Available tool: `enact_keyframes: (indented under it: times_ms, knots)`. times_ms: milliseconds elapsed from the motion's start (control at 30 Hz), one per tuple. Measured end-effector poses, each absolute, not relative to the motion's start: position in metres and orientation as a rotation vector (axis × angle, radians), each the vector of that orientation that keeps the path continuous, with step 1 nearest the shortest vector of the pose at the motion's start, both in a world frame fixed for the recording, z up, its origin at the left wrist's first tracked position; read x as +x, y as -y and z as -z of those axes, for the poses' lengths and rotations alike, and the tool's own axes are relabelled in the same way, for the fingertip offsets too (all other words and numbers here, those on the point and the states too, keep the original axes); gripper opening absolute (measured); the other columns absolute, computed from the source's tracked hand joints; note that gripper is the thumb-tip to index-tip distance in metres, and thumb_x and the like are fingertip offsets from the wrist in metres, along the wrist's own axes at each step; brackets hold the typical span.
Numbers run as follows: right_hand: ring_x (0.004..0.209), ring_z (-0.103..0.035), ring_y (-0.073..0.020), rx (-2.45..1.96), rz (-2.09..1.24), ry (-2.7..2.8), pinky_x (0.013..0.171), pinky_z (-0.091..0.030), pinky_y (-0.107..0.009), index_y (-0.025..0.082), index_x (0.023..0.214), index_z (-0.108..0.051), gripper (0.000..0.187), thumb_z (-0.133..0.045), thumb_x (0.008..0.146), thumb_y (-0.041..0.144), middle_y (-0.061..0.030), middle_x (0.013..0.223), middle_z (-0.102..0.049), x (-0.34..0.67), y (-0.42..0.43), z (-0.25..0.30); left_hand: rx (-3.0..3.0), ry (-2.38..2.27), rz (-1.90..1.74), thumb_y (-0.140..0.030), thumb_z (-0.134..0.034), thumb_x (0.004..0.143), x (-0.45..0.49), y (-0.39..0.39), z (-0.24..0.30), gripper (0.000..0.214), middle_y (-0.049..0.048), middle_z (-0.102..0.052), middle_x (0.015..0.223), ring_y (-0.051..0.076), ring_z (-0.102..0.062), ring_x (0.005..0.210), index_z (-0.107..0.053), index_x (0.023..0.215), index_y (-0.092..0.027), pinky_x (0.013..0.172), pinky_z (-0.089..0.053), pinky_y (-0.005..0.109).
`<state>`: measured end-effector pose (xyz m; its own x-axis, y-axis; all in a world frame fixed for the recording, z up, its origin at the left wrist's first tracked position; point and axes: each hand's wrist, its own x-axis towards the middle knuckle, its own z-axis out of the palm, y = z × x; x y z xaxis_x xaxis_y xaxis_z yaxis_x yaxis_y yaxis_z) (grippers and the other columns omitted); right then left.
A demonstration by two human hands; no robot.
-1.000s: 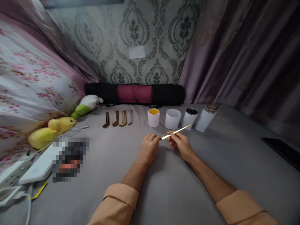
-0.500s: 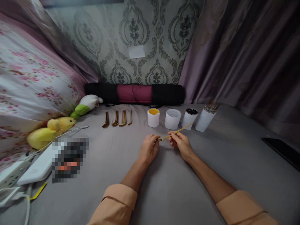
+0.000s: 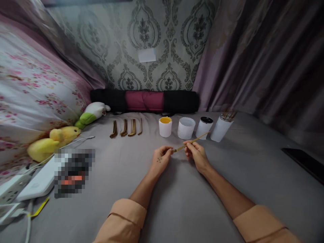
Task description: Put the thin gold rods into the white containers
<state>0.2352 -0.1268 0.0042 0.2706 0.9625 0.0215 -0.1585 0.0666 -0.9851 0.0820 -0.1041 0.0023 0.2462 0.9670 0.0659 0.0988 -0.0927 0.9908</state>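
A thin, straight, golden-tan stick (image 3: 195, 139) slants up to the right between my hands. My right hand (image 3: 198, 156) pinches it around its middle, and its narrow far end sticks out toward the white cups. My left hand (image 3: 161, 158) is closed at the stick's darker near end, thumb and forefinger together; the very tip is hidden in the fingers. Beyond my hands stand a white cup with yellow inside (image 3: 165, 128), a wide whitish cup (image 3: 186, 129), a white cup with a dark top (image 3: 204, 129) and a tilted white holder (image 3: 220, 130) of brown sticks.
Bent, golden-brown strips (image 3: 124, 128) lie in small groups at the back left. A black and maroon roll (image 3: 144, 100) lies along the wall. Plush toys (image 3: 45, 145), a white power strip (image 3: 11, 189) and cables are left. A dark flat object (image 3: 303, 163) lies far right.
My left wrist has turned slightly, showing more of the back of the hand and the thumb. The stick stays between both hands, its far end slightly higher.
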Motion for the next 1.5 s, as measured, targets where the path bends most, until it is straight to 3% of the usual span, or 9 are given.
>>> enact_keyframes:
  times_ms: [133,400,867,1500]
  knots:
    - [0.046,-0.043,-0.0075,-1.178,-1.010,0.931,0.039,-0.033,-0.019,0.018,0.081,-0.057,0.028,-0.054,0.069,0.044,0.0023,0.059,-0.049,0.236,0.127,-0.004,1.258,-1.009,-0.970,-0.033,-0.051,0.073,0.084,0.105,-0.006,0.028,0.0027,-0.059,0.064,0.007,-0.049,0.047,-0.059,0.086,-0.010,0.041,-0.037,0.018]
    - [0.045,-0.043,-0.0071,-1.183,-0.960,0.972,0.039,-0.033,-0.019,0.019,0.079,-0.058,0.026,-0.053,0.071,0.043,0.0031,0.056,-0.048,0.236,0.127,-0.004,1.005,-0.784,-0.852,-0.039,-0.049,0.075,0.085,0.110,-0.002,0.033,0.0059,-0.059,0.069,0.008,-0.053,0.051,-0.055,0.089,-0.009,0.046,-0.039,0.019]
    - [0.041,-0.039,-0.0061,-1.228,-0.952,1.011,0.039,-0.032,-0.019,0.017,0.075,-0.055,0.020,-0.050,0.073,0.037,0.0054,0.052,-0.044,0.235,0.130,-0.008,0.746,-0.742,-0.699,-0.018,-0.050,0.076,0.087,0.116,-0.016,0.014,0.0067,-0.060,0.068,0.008,-0.053,0.051,-0.053,0.086,-0.009,0.047,-0.039,0.018]
    - [0.041,-0.038,-0.0061,-1.263,-0.956,1.042,0.039,-0.032,-0.019,0.017,0.075,-0.054,0.022,-0.049,0.073,0.038,0.0054,0.051,-0.043,0.236,0.133,-0.006,0.738,-0.659,-0.616,-0.017,-0.050,0.076,0.083,0.114,-0.011,0.013,0.0052,-0.057,0.066,0.007,-0.051,0.051,-0.054,0.084,-0.008,0.047,-0.037,0.018]
